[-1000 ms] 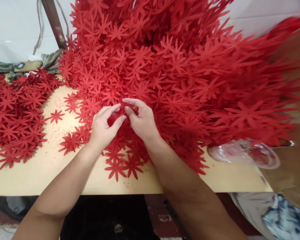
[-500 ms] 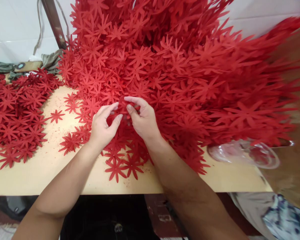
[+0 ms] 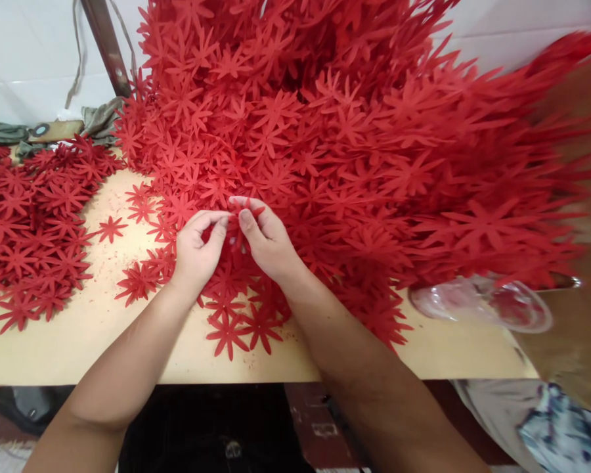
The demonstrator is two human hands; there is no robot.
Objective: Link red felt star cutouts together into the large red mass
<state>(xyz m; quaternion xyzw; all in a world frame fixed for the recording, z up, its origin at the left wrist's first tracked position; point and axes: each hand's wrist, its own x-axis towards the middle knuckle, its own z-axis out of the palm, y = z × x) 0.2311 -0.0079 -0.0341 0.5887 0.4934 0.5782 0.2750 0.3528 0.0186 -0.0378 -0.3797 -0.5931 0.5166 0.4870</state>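
Observation:
A huge heap of red star-shaped flower cutouts (image 3: 354,131) covers the back and right of a pale wooden table (image 3: 88,328). At the heap's near edge my left hand (image 3: 197,249) and my right hand (image 3: 263,240) meet. Both pinch the same small red flower cutout (image 3: 237,226) between thumb and fingers, lifted slightly off the pile. Loose cutouts (image 3: 236,328) lie under my wrists near the table's front edge.
A flatter pile of the same red cutouts (image 3: 29,223) lies at the left. A clear plastic bag (image 3: 482,302) sits at the right under the heap. A dark metal bar (image 3: 106,46) leans against the white wall behind, with green cloth (image 3: 98,118) beside it.
Both hands have drawn slightly toward me and to the left, and the fingers have closed tighter on the cutout between them.

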